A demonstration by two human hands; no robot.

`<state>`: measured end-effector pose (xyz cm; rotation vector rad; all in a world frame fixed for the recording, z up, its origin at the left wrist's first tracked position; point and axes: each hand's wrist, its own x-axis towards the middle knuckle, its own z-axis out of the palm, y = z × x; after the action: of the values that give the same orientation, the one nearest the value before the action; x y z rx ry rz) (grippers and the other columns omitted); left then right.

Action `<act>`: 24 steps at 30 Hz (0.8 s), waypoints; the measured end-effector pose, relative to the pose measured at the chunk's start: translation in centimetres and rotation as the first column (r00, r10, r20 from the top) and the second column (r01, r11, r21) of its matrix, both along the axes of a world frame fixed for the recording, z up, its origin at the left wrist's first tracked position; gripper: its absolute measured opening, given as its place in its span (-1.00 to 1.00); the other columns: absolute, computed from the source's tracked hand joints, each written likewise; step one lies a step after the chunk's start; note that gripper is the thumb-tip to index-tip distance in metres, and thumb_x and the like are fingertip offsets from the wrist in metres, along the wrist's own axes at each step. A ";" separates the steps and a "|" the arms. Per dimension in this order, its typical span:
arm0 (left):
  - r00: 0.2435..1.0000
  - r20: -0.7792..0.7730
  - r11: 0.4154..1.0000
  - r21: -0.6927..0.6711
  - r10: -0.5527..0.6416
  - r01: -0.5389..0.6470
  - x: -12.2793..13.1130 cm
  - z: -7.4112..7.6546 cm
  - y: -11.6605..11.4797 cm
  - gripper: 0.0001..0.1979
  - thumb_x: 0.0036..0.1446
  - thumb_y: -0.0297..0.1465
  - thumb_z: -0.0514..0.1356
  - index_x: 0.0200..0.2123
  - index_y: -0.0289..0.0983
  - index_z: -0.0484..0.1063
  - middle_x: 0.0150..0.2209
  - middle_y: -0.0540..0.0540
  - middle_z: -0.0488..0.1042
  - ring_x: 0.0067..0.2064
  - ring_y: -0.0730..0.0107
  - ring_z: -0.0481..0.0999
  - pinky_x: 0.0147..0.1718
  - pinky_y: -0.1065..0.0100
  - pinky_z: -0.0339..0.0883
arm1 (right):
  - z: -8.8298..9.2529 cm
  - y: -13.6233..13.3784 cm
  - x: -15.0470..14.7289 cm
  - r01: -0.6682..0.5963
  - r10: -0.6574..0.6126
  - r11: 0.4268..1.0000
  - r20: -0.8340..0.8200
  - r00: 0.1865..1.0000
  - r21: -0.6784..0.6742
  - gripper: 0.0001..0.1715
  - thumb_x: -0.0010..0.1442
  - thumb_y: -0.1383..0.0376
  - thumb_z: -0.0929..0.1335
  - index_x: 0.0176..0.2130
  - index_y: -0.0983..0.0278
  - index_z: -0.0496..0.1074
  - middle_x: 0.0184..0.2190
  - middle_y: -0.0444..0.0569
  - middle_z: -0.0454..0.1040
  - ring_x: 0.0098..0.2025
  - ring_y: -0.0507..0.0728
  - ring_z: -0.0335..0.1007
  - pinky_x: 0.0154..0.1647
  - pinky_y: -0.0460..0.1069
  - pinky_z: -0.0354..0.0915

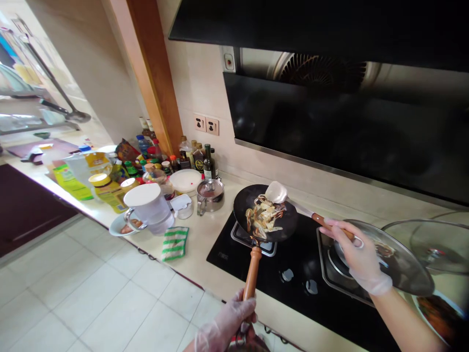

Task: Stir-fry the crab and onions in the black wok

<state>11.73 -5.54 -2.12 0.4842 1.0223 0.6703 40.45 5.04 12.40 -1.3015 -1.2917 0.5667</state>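
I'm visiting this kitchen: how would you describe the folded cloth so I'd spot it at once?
Start at the black gas hob. On the pale counter just left of it, near the front edge, lies the folded cloth. Its green and white stripes set it apart.

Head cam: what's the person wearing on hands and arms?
The left hand and right hand wear loose, thin, clear plastic gloves, crinkled and ending near the wrist. The right forearm is bare: no sleeve, watch or cable shows.

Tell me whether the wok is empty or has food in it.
It has food: crab pieces lie in the black wok, beside the spatula in the right hand, while the left hand grips the wooden handle.
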 end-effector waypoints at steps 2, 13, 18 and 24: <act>1.000 0.018 1.000 0.010 0.008 -0.008 -0.1 0.1 -0.2 -0.42 -0.05 -0.04 0.31 -0.08 -0.24 0.22 -0.51 0.05 0.47 -0.63 0.53 0.39 -0.62 0.47 0.10 | -0.3 -0.7 0.3 -0.015 0.006 0.999 0.200 0.980 0.043 -0.75 0.20 0.09 0.39 -0.20 0.17 0.54 -0.15 0.04 0.61 -0.18 0.23 0.60 -0.04 0.11 0.48; 0.999 0.033 0.999 0.036 -0.008 0.006 -0.1 -0.1 -0.6 -0.39 -0.05 0.04 0.29 -0.09 -0.23 0.24 -0.52 0.07 0.45 -0.67 0.56 0.32 -0.65 0.46 0.00 | -2.4 0.1 2.6 -0.137 0.033 0.980 0.555 0.831 0.148 -0.79 0.24 0.22 0.33 -0.14 0.13 0.52 -0.12 -0.02 0.60 -0.16 0.19 0.57 -0.03 0.11 0.47; 1.000 0.014 0.998 0.056 0.015 -0.016 0.0 -0.2 -0.7 -0.41 -0.06 0.06 0.29 -0.12 -0.23 0.27 -0.55 0.09 0.42 -0.67 0.57 0.31 -0.63 0.46 0.04 | -3.6 2.0 2.9 -0.153 0.052 0.981 0.588 0.807 0.123 -0.78 0.26 0.21 0.32 -0.13 0.14 0.52 -0.10 -0.01 0.59 -0.09 0.19 0.54 0.04 0.13 0.42; 1.000 -0.014 0.998 0.054 0.022 -0.021 0.4 -0.4 -0.6 -0.35 -0.07 0.10 0.26 -0.08 -0.23 0.26 -0.57 0.08 0.41 -0.67 0.51 0.32 -0.64 0.45 0.06 | -5.7 6.0 1.8 -0.195 0.171 0.981 0.397 0.902 0.022 -0.76 0.25 0.15 0.34 -0.15 0.18 0.52 -0.09 0.03 0.60 -0.13 0.17 0.58 -0.02 0.08 0.46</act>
<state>12.15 -6.13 -2.49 0.5265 1.0267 0.7162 42.22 11.03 6.66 -1.2911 -1.7658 0.3999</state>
